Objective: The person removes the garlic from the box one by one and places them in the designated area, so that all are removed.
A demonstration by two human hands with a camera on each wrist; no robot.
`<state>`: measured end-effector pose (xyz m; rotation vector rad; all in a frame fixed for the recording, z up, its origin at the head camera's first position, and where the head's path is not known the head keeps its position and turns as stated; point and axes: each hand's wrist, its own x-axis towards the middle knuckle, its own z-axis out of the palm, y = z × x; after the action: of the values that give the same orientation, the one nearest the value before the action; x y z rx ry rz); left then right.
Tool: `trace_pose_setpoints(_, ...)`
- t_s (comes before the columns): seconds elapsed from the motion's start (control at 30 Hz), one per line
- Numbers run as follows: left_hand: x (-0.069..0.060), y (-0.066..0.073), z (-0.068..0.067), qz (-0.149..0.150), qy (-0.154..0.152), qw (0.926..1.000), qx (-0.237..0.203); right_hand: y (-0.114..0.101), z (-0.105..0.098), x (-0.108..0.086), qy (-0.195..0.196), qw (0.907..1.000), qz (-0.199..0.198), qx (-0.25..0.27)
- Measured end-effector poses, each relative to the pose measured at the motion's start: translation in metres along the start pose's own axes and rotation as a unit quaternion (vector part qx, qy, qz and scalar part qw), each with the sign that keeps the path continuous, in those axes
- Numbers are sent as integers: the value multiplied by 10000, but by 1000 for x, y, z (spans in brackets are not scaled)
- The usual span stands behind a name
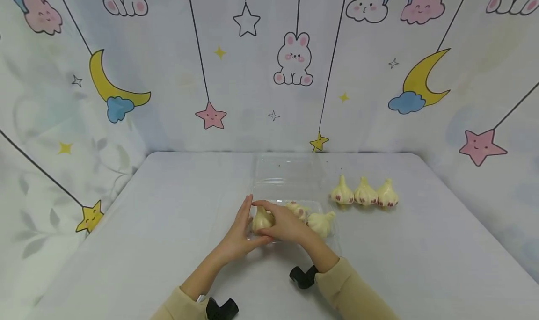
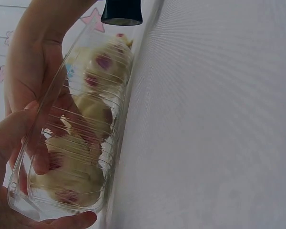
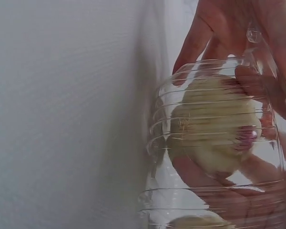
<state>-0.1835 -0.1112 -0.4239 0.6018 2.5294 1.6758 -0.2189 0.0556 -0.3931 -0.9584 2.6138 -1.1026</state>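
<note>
A clear plastic clamshell box (image 1: 332, 239) lies on the white table with its lid (image 1: 286, 168) folded back. My right hand (image 1: 288, 224) reaches into the left end of its base and holds a garlic bulb (image 1: 262, 220) between curved fingers and thumb. Two more garlic bulbs, one in the middle (image 1: 297, 209) and one at the right (image 1: 321, 224), sit in the base. My left hand (image 1: 236, 240) rests against the box's left end and front corner, fingers and thumb spread. Through the ribbed wall, the right wrist view shows the held garlic bulb (image 3: 214, 126).
Three garlic bulbs (image 1: 364, 192) stand in a row on the table right of the lid. Black wrist cameras (image 1: 304, 277) sit by both sleeves. A patterned cloth (image 1: 252, 86) hangs behind the table's far edge.
</note>
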Motion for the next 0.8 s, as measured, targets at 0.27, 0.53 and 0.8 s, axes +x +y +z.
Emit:
trace_pose_setpoints(0.27,1,0,0,-41,11,10000,-5,2,0,0,256,9996,35,63)
trace_pose_setpoints(0.53,1,1,-1,-32,38,10000,16,0,-11,-8,645,9977,38,219)
trace_pose_setpoints(0.8,1,0,0,-161,52,9998,50,1,-25,-17,843,9953,20,479)
